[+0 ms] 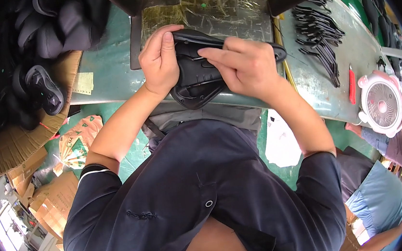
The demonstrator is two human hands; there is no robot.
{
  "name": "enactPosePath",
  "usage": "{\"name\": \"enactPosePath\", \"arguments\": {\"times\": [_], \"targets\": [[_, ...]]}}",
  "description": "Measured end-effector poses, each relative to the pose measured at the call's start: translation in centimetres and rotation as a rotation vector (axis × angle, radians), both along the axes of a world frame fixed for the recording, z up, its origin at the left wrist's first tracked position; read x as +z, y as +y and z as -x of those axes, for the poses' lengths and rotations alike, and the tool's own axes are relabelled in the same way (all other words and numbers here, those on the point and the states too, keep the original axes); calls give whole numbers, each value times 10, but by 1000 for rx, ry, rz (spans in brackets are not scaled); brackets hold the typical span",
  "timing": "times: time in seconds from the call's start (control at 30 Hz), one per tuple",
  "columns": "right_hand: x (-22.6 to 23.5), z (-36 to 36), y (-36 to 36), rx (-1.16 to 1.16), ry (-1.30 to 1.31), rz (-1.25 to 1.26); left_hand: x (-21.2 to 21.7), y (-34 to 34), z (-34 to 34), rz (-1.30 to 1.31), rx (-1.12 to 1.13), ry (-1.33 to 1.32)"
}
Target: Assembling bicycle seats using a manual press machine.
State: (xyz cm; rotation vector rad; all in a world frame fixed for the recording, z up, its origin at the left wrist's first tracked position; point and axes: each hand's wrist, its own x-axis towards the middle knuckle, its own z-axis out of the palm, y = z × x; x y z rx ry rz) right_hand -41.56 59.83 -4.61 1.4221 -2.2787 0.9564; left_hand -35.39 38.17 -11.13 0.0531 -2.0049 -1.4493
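Observation:
A black bicycle saddle (196,77) is held upside down at the table's near edge, its ribbed plastic underside facing up. My left hand (161,59) is closed round the wide end's left side, thumb on top. My right hand (248,65) lies over the narrower end, with its index finger stretched onto the underside and the other fingers curled round the saddle. A thin, shiny dark line shows by that fingertip; whether it is a separate part I cannot tell. The saddle's narrow tip sticks out to the right of my right hand.
Several black saddles (45,89) fill a cardboard box (23,142) at the left. Bent black metal rails (320,31), a red-handled tool (352,85) and a pink-and-white fan (381,103) are on the right. Dark frame bars cross above the scratched board (204,6). Another person (377,195) is at lower right.

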Motion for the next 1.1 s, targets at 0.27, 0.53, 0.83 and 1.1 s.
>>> {"name": "enactPosePath", "arguments": {"times": [0.27,0.53,0.83,1.1], "targets": [[34,51,5,134,88,42,32,-30,4,733,-198,239],[-23,5,-23,-452,-42,90,46,29,1,647,210,-130],[-34,65,-57,-537,3,253,24,0,76,607,219,117],[-31,58,-53,-517,-245,285,25,6,71,466,248,136]]}}
